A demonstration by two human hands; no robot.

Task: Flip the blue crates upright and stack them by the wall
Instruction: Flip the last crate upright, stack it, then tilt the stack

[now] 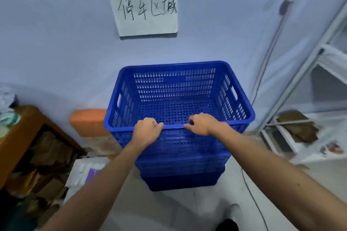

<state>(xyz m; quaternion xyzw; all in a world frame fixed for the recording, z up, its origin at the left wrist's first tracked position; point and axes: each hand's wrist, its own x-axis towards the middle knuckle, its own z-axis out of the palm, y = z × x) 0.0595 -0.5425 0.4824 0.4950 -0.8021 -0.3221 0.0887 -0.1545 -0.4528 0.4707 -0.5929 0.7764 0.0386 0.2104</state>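
Note:
A stack of blue perforated crates [180, 165] stands upright on the floor against the pale wall. The top crate [176, 92] is open side up, with nothing inside it. My left hand [147, 131] and my right hand [201, 124] both curl over the near rim of this top crate, a short gap between them. The lower crates nest under it, and only their near walls show.
An orange box [88, 122] sits against the wall left of the stack. A wooden shelf [28, 137] with cardboard stands at the left, white foam pieces [86, 170] beside it. A white metal rack [308, 99] stands at the right, and a cable [251, 193] runs along the floor.

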